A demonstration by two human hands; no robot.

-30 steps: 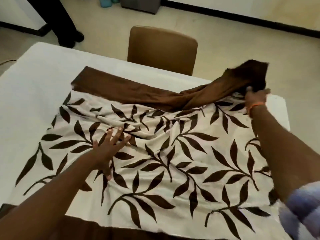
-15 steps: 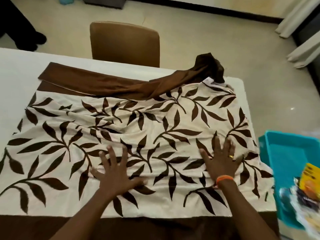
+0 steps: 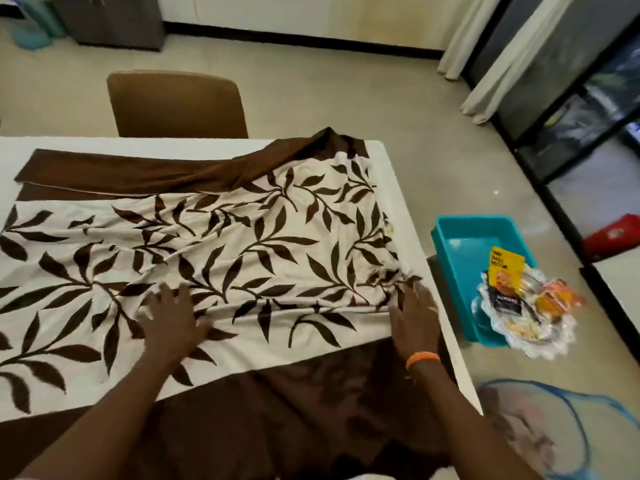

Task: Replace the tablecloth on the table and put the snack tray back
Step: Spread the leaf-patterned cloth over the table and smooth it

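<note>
A cream tablecloth with dark leaf print and brown borders lies wrinkled over the white table. Its far brown border is folded back and bunched toward the far right corner. My left hand presses flat on the cloth near the front, fingers spread. My right hand, with an orange wristband, rests flat on the cloth at its right edge, where the fabric is gathered into folds. The snack tray, a teal plastic bin holding several snack packets at its near end, sits on the floor right of the table.
A brown chair stands at the table's far side. A grey cabinet is at the back wall. White curtains and dark glass doors are on the right. A blue-rimmed mesh cover lies at lower right, a red object by the doors.
My right hand let go of the bunched brown border, came down flat on the cloth, then slid to its right edge. The view swung right, bringing the teal tray into sight.
</note>
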